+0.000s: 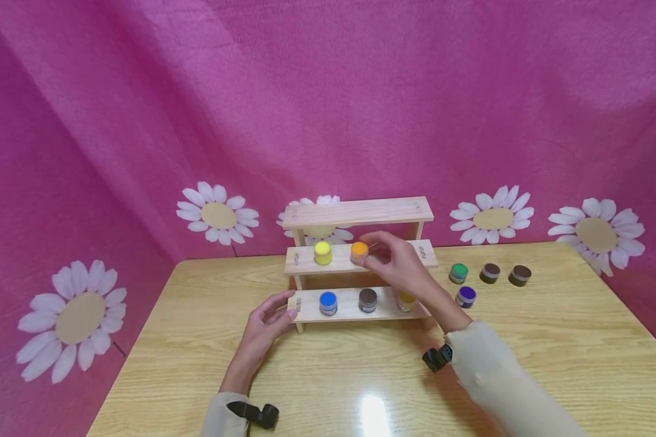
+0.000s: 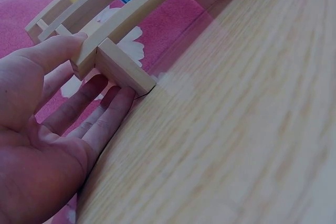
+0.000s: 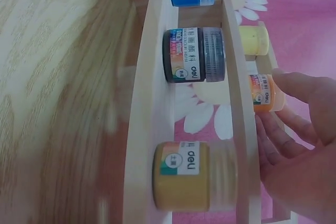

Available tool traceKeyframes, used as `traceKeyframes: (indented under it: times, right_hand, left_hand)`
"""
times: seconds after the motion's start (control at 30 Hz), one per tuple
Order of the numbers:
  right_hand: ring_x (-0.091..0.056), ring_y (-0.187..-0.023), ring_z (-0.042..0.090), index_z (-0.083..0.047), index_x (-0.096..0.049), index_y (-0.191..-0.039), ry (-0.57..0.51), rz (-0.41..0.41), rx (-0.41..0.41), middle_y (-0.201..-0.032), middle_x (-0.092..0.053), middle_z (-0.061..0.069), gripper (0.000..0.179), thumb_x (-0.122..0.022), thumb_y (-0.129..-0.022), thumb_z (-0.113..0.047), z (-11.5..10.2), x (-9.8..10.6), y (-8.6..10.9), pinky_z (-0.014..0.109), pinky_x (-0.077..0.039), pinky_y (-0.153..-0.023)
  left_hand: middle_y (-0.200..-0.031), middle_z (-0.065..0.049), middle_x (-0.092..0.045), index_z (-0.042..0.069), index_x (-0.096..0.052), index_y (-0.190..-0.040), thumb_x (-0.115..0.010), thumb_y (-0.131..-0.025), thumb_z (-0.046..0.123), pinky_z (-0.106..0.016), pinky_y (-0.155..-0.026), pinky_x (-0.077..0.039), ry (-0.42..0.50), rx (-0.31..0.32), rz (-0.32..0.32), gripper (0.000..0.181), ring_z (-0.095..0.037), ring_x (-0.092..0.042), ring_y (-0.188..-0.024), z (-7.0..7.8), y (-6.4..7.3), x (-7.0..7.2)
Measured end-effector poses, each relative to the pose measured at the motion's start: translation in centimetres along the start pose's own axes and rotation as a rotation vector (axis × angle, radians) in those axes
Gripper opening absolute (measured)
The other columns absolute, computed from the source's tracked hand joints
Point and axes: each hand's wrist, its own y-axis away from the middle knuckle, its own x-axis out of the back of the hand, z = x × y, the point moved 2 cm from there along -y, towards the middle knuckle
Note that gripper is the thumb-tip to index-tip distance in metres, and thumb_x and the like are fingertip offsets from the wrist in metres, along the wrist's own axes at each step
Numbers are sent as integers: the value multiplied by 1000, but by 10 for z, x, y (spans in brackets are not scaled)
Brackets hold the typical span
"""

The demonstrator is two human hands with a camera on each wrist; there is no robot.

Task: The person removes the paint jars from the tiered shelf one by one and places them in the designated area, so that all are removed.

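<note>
A small wooden three-step rack point(image 1: 355, 212) stands on the table. My right hand point(image 1: 396, 261) pinches an orange paint jar point(image 1: 359, 252) at the middle step, with thumb and fingers around its lid in the right wrist view. Beside it on the same step is a yellow paint jar point(image 1: 322, 252). The bottom step carries a blue paint jar point(image 1: 328, 303), a dark brown paint jar point(image 1: 368, 300) and an ochre paint jar point(image 3: 184, 177), which the right arm partly covers in the head view. My left hand point(image 2: 58, 114) holds the bottom step's left end, thumb above and fingers below.
Right of the rack, a green jar point(image 1: 458, 273), a purple jar point(image 1: 466, 296) and two dark jars point(image 1: 490, 273) stand on the wooden table point(image 1: 197, 315). A pink cloth point(image 1: 328, 109) with daisies hangs close behind the rack.
</note>
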Motion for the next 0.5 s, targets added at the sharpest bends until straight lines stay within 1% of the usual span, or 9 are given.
traceKeyframes:
  times: [0.17, 0.33, 0.4, 0.5]
  right_hand:
    - [-70, -96, 24, -4, -68, -124, 30, 14, -13, -111, -73, 10, 41, -83, -90, -19, -1, -2, -2, 39, -60, -87]
    - [-69, -93, 22, -4, -69, -121, 28, 19, -35, -106, -73, 8, 39, -83, -89, -21, -1, -2, -4, 37, -60, -84]
    - [-69, -93, 22, -4, -69, -121, 21, 17, -38, -105, -73, 8, 39, -83, -89, -21, -2, -2, -4, 37, -60, -83]
    - [-69, -94, 23, -4, -69, -121, 27, 18, -32, -105, -73, 9, 39, -83, -89, -21, -2, -1, -3, 38, -60, -85]
  left_hand:
    - [-150, -9, -52, 17, -61, -141, -75, -96, 26, -35, -97, -57, -5, -6, 3, 48, -29, -58, -130, 0, 0, 0]
    - [-150, -10, -52, 14, -60, -142, -74, -97, 22, -34, -96, -57, 20, -25, -7, 48, -30, -58, -131, 0, -1, 1]
    - [-150, -12, -52, 12, -59, -143, -73, -97, 20, -35, -96, -57, 27, -35, -15, 48, -31, -57, -131, 0, -2, 1]
    - [-149, -11, -52, 12, -60, -142, -73, -97, 20, -35, -96, -57, 31, -29, -19, 48, -31, -57, -132, -1, -2, 1]
